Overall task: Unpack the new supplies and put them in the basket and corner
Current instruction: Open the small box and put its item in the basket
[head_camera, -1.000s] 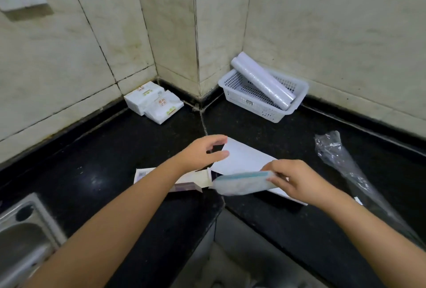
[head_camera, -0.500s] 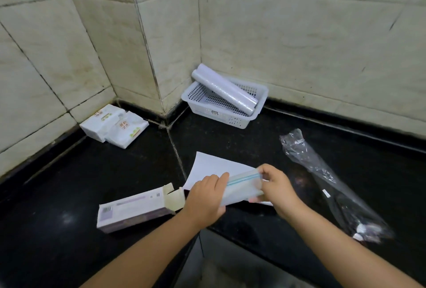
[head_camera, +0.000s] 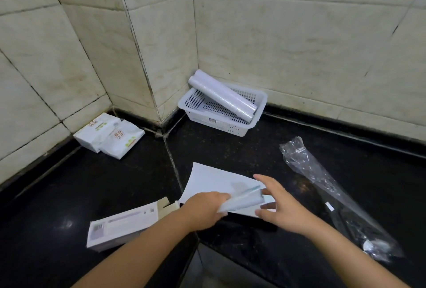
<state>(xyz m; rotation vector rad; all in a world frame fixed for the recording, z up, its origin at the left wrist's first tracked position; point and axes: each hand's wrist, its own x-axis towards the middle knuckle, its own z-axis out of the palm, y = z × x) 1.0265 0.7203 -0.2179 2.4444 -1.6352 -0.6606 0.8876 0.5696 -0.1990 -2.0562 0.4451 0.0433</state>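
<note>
The left hand [head_camera: 204, 207] gripped one end of a pale roll [head_camera: 239, 200] of bags, fingers wrapped round it just above the counter's front edge. The right hand [head_camera: 280, 204] was spread loose beside the roll's other end, fingertips close to it but apparently not gripping. The roll hung over a white sheet [head_camera: 214, 181] lying flat near the front edge.

By the look of it, the roll was freshly out of its packaging and the step in hand was carrying it to storage. The next move probably called for lifting it across the counter [head_camera: 253, 156] toward the back, where the basket [head_camera: 230, 126] sat in the corner against the wall, well apart from both hands. Another roll [head_camera: 221, 96] already lay slantwise across the basket, one end propped on the rim, so the new one would need to be angled in beside it.

Just left of the left forearm lay the opened box [head_camera: 122, 225], its flap toward the sheet. Two tissue packs [head_camera: 108, 134] sat against the wall in the left back corner. A crumpled clear wrapper [head_camera: 322, 186] stretched along the counter's right side.
</note>
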